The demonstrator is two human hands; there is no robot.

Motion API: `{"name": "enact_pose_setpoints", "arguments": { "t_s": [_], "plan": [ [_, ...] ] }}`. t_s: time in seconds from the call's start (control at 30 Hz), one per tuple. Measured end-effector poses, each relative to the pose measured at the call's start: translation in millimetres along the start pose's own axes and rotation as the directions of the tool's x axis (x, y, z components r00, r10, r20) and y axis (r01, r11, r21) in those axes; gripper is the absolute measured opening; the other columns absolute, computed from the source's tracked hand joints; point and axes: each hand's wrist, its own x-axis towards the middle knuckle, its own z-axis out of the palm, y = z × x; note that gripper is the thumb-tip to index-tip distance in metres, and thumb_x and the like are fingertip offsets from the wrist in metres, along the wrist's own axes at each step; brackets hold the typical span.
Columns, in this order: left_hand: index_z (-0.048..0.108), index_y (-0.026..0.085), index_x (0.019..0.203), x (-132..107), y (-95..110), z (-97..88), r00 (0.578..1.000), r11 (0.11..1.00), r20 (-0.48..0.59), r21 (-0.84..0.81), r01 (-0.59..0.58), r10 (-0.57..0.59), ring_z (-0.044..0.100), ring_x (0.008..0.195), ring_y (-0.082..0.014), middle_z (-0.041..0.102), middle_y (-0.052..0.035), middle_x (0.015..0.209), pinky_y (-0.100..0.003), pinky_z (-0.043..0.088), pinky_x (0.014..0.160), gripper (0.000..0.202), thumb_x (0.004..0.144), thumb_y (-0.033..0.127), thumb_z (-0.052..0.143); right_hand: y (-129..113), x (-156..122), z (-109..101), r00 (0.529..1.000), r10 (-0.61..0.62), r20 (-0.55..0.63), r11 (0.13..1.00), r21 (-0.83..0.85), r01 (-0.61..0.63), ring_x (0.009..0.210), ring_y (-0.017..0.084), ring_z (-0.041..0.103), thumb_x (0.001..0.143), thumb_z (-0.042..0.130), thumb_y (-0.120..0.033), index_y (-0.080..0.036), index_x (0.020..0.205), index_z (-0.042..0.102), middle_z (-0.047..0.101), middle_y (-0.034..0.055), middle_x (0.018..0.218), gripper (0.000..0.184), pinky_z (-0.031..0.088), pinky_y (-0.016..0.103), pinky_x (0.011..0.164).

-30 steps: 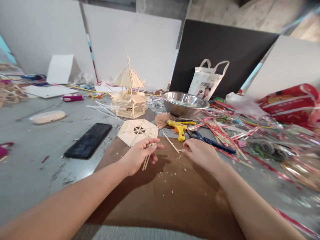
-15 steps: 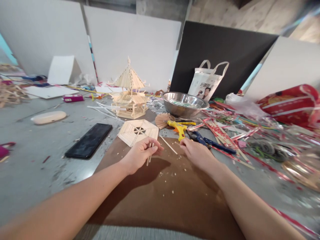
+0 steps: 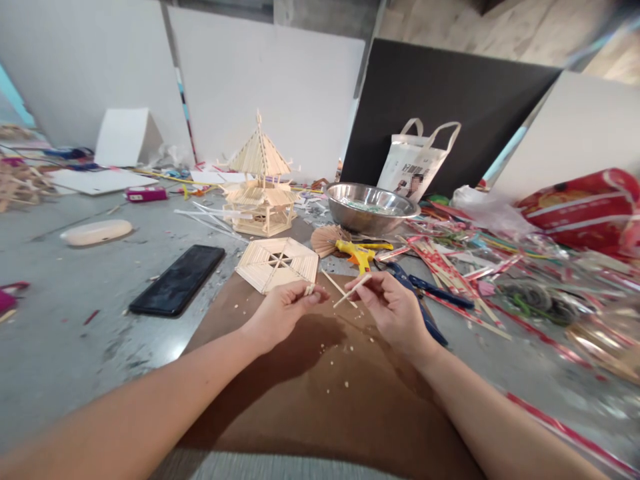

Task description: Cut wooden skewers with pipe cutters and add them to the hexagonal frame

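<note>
My left hand [image 3: 283, 310] is pinched on short wooden sticks [image 3: 309, 289], of which only the ends show. Between the thumb and fingers of my right hand [image 3: 395, 310] is a thin wooden stick [image 3: 345, 297], its free end slanting down toward my left hand. Another stick [image 3: 333, 281] lies on the brown sheet [image 3: 320, 420], partly behind the held one. Just beyond my left hand is a flat hexagonal panel [image 3: 250, 265] of wooden sticks with an open, spoked centre. A yellow glue gun [image 3: 353, 251] and blue-handled pliers [image 3: 440, 291] lie close to my right hand.
A wooden-stick pagoda model [image 3: 260, 197] stands behind the panel. Left are a black phone [image 3: 177, 280] and a white oval case [image 3: 97, 232]. A metal bowl [image 3: 367, 217] and a white bag [image 3: 413, 163] stand behind; red-white wrappers and sticks [image 3: 450, 267] clutter the right.
My right hand has risen slightly from beside the glue gun and now holds a thin stick. The sticks in my left hand have tilted, so mostly their ends face me.
</note>
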Motion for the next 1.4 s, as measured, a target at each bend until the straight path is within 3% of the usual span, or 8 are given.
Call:
{"name": "enact_pose_setpoints", "arguments": {
  "t_s": [0.17, 0.37, 0.67, 0.83, 0.93, 1.17, 1.27, 1.4],
  "plan": [
    [0.056, 0.015, 0.088, 1, -5, 0.1, 0.998, 0.998, 0.038, -0.034, 0.047, -0.046, 0.052, 0.087, -0.0144, 0.061, -0.0048, 0.09, -0.029, 0.035, 0.081, 0.019, 0.076, 0.026, 0.046, 0, -1, 4, 0.995, 0.045, 0.087, 0.998, 0.03, -0.048, 0.068, 0.01, 0.056, 0.078, 0.044, -0.024, -0.017, 0.083, 0.049, 0.058, 0.002, 0.076, 0.011, 0.045, 0.023, 0.063],
    [0.056, 0.014, 0.085, 3, -12, -0.8, 0.986, 0.989, 0.093, 0.071, 0.13, -0.136, 0.052, 0.074, -0.0131, 0.061, -0.0041, 0.083, -0.026, 0.037, 0.07, 0.018, 0.076, 0.025, 0.044, 5, 0, 11, 0.976, 0.082, 0.204, 0.991, -0.119, -0.058, 0.067, 0.011, 0.054, 0.077, 0.044, -0.024, -0.017, 0.079, 0.053, 0.057, 0.0011, 0.073, 0.012, 0.043, 0.023, 0.061],
    [0.054, 0.016, 0.095, -1, -9, 4.7, 0.978, 0.997, 0.207, 0.073, -0.005, -0.01, 0.043, 0.063, -0.0097, 0.053, -0.0004, 0.073, -0.021, 0.035, 0.06, 0.023, 0.078, 0.025, 0.041, 3, -5, 16, 0.984, 0.077, 0.16, 0.997, -0.011, -0.076, 0.069, 0.012, 0.055, 0.076, 0.046, -0.026, -0.018, 0.084, 0.055, 0.06, 0.0018, 0.075, 0.014, 0.044, 0.025, 0.064],
    [0.053, 0.014, 0.078, -1, -12, 6.1, 0.956, 0.983, 0.288, 0.154, -0.1, 0.052, 0.042, 0.065, -0.0102, 0.049, 0.0004, 0.067, -0.021, 0.036, 0.063, 0.018, 0.078, 0.026, 0.041, 4, -7, 22, 0.98, 0.096, 0.172, 0.995, -0.018, -0.095, 0.063, 0.011, 0.054, 0.075, 0.047, -0.025, -0.018, 0.084, 0.056, 0.059, 0.0009, 0.07, 0.014, 0.044, 0.024, 0.06],
    [0.053, 0.013, 0.081, -1, -11, 6.6, 0.948, 0.975, 0.314, 0.188, -0.123, 0.059, 0.044, 0.068, -0.011, 0.051, -0.0006, 0.072, -0.021, 0.037, 0.066, 0.018, 0.078, 0.026, 0.041, 3, -7, 23, 0.98, 0.097, 0.174, 0.995, -0.053, -0.089, 0.061, 0.01, 0.053, 0.075, 0.047, -0.025, -0.018, 0.082, 0.056, 0.057, 0.0004, 0.068, 0.014, 0.043, 0.023, 0.058],
    [0.056, 0.013, 0.087, -1, -13, 8.5, 0.951, 0.988, 0.298, 0.095, -0.119, 0.086, 0.05, 0.078, -0.0148, 0.058, -0.0034, 0.082, -0.025, 0.039, 0.074, 0.02, 0.076, 0.025, 0.045, -3, -9, 23, 0.992, -0.039, 0.12, 0.99, -0.128, 0.054, 0.061, 0.01, 0.05, 0.073, 0.049, -0.021, -0.021, 0.104, 0.05, 0.053, -0.0011, 0.068, 0.031, 0.042, 0.023, 0.057],
    [0.058, 0.015, 0.092, -1, -14, 9.3, 0.947, 0.992, 0.3, 0.029, -0.126, 0.112, 0.05, 0.09, -0.017, 0.059, -0.0033, 0.091, -0.029, 0.036, 0.083, 0.021, 0.075, 0.022, 0.047, -6, -9, 22, 0.983, -0.099, 0.152, 0.984, -0.133, 0.119, 0.066, 0.011, 0.051, 0.074, 0.048, -0.021, -0.022, 0.093, 0.056, 0.054, 0.0002, 0.07, 0.021, 0.042, 0.024, 0.063],
    [0.059, 0.015, 0.089, 0, -17, 11.2, 0.947, 0.994, 0.306, 0.024, -0.11, 0.098, 0.05, 0.088, -0.0171, 0.06, -0.0031, 0.088, -0.028, 0.037, 0.081, 0.019, 0.074, 0.023, 0.048, -7, -8, 23, 0.992, -0.047, 0.121, 0.991, -0.118, 0.061, 0.065, 0.011, 0.051, 0.075, 0.049, -0.025, -0.02, 0.085, 0.057, 0.056, 0.0008, 0.071, 0.014, 0.042, 0.024, 0.062]
  ]
}}
